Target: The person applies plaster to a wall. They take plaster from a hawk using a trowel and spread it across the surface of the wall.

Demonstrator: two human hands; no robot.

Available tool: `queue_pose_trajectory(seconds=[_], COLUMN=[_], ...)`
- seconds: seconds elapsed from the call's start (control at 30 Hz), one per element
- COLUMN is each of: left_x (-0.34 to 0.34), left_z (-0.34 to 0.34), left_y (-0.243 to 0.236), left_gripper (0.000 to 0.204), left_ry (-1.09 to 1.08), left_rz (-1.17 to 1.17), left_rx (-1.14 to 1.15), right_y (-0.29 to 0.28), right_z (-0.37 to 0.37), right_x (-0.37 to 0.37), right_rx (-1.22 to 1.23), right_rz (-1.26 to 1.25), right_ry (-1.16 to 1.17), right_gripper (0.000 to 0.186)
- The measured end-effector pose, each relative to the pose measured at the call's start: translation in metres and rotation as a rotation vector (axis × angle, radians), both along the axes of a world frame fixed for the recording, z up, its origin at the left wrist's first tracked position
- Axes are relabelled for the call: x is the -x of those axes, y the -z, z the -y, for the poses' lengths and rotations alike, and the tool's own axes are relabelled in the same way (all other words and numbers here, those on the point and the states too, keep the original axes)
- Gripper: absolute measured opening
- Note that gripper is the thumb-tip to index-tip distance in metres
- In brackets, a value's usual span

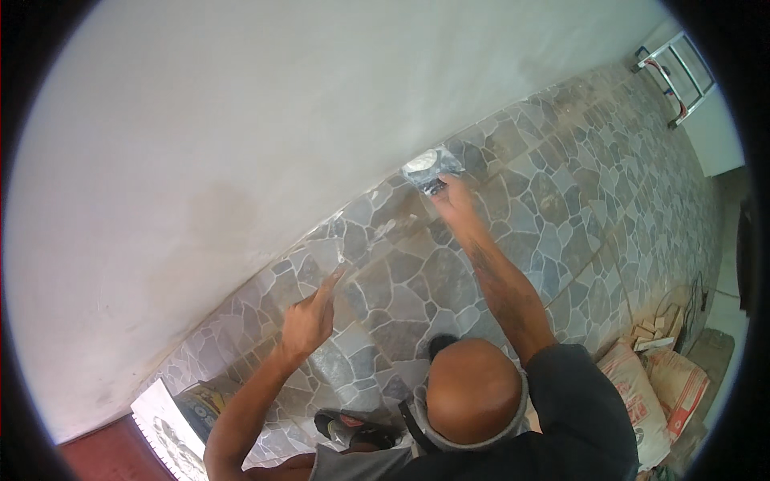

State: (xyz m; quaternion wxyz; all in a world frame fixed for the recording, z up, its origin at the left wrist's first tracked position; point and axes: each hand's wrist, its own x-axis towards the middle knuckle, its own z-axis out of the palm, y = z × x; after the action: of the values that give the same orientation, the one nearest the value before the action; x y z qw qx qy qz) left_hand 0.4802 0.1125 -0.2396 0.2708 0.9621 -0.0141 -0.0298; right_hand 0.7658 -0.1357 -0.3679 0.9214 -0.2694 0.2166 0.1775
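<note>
My right hand (453, 196) grips the near edge of a small plastic bag (443, 164), which looks clear and dark, with a lump of white paste or powder (421, 162) showing in its top. The bag is at the foot of the white wall, over the stone-patterned floor tiles. Closer to me on the left, my left hand (309, 322) reaches down with its index finger stretched out and the other fingers partly curled. Nothing shows in it. Its fingertip is close to a white smear (341, 258) on the tile joint.
A white wall (241, 120) meets the tiled floor (401, 280) along a diagonal edge. My bent knee (473, 390) is at the lower middle. Sacks (638, 385) and wood offcuts (648, 330) lie at right. A metal ladder (678, 76) stands far right; a white-edged panel (167, 429) is lower left.
</note>
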Motion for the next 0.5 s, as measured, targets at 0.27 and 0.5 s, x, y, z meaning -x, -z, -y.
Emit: queue_pose_trajectory(seconds=[0.27,0.5], left_x=[0.041,0.054], left_z=[-0.021,-0.038], left_y=[0.011,0.023], left_gripper=[0.061,0.060], left_ry=[-0.130,-0.152], left_rz=[-0.071,-0.049], left_rx=[0.112,0.116], right_y=[0.044,-0.018], right_z=[-0.012,-0.048], right_x=[-0.037,-0.043], right_rx=[0.144,0.309], right_rz=[-0.050,0.034], right_ry=[0.096,-0.026], right_gripper=[0.033,0.032])
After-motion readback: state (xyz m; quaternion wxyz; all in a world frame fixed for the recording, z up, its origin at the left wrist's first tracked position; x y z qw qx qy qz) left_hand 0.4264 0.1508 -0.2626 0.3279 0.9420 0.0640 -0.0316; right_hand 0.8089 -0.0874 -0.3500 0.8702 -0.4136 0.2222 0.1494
